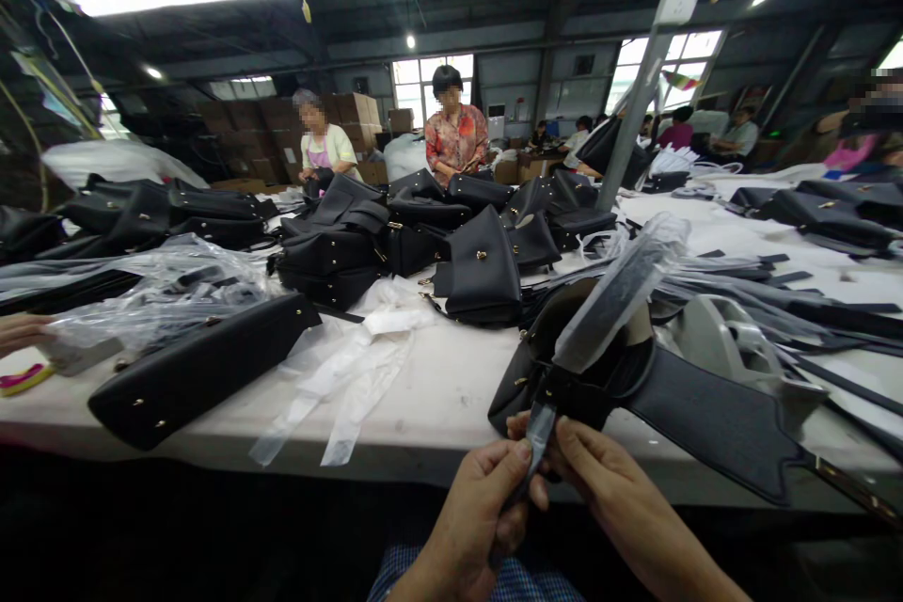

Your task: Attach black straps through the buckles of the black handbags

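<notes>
My left hand (486, 494) is closed on a dark strap (542, 425) partly wrapped in clear plastic, thumb on top. Beside it my right hand (589, 466) pinches the same strap, its fingertips partly hidden. The strap runs up to the side of an open black bag (518, 386) at the table's front edge. A plastic-wrapped strap section (613, 306) rises across the bag's opening. To the right, the bag's long flap (712, 419) hangs out over the edge.
Black bags (486, 263) are piled across the white table (451, 386). Another bag (204, 372) lies front left, near white sheets (373, 367). A grey metal device (726, 339) stands right. Another person's hand (24, 332) is at far left; people sit or stand behind.
</notes>
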`<state>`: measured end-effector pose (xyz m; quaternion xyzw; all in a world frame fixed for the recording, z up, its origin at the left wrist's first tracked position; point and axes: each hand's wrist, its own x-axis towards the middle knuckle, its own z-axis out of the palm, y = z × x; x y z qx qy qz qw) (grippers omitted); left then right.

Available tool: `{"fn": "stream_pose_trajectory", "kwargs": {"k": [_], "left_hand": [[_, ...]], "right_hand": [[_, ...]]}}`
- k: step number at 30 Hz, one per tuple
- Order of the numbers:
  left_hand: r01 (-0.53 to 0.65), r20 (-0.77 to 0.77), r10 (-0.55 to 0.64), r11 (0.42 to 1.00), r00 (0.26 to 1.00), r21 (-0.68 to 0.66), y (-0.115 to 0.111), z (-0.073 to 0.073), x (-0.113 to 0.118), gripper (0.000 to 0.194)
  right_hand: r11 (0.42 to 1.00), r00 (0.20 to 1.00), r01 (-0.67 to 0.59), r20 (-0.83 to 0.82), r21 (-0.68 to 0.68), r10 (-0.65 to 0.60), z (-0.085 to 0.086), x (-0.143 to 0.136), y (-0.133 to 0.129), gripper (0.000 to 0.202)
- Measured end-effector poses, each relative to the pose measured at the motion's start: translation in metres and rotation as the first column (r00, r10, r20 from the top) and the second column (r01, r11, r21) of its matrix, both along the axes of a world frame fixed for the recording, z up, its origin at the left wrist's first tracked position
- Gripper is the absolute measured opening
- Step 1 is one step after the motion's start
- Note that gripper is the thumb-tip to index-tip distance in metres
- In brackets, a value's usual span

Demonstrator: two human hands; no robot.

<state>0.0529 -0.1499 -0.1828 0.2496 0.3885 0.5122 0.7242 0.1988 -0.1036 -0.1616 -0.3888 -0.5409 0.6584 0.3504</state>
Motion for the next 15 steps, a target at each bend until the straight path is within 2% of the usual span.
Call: {"fn": "stream_pose_trajectory", "kwargs": {"k": [3, 8, 10, 12, 13, 15], "left_hand": [[0.025, 0.029, -0.025, 1.000, 0.999, 0.019, -0.001, -0.004, 0.001, 0.044], [0.036, 0.042, -0.038, 0.999, 0.998, 0.038, -0.003, -0.005, 0.005, 0.047], [0.042, -0.022, -0.041, 0.998, 0.999, 0.054, -0.001, -0.003, 0.005, 0.049], [0.056, -0.140, -0.040, 0.993, 0.989, 0.109, 0.002, -0.003, 0.003, 0.052], [0.068, -0.212, -0.036, 0.987, 0.977, 0.144, 0.004, -0.005, 0.002, 0.054], [0.106, -0.344, -0.035, 0.976, 0.938, 0.190, 0.006, -0.010, 0.002, 0.056]], "right_hand": [[0.971, 0.969, -0.127, -0.235, -0.203, 0.077, 0.002, -0.004, -0.005, 0.060], [0.941, 0.970, -0.162, -0.221, -0.296, 0.097, 0.003, -0.016, -0.004, 0.043], [0.957, 0.975, -0.172, -0.179, -0.234, 0.131, 0.000, -0.013, -0.003, 0.046], [0.987, 0.990, -0.138, -0.020, -0.080, 0.137, -0.005, -0.002, -0.005, 0.047], [0.995, 0.991, -0.094, 0.101, 0.024, 0.091, -0.007, 0.006, -0.006, 0.046], [0.966, 0.939, 0.043, 0.320, 0.254, -0.126, -0.013, 0.025, -0.011, 0.042]]}}
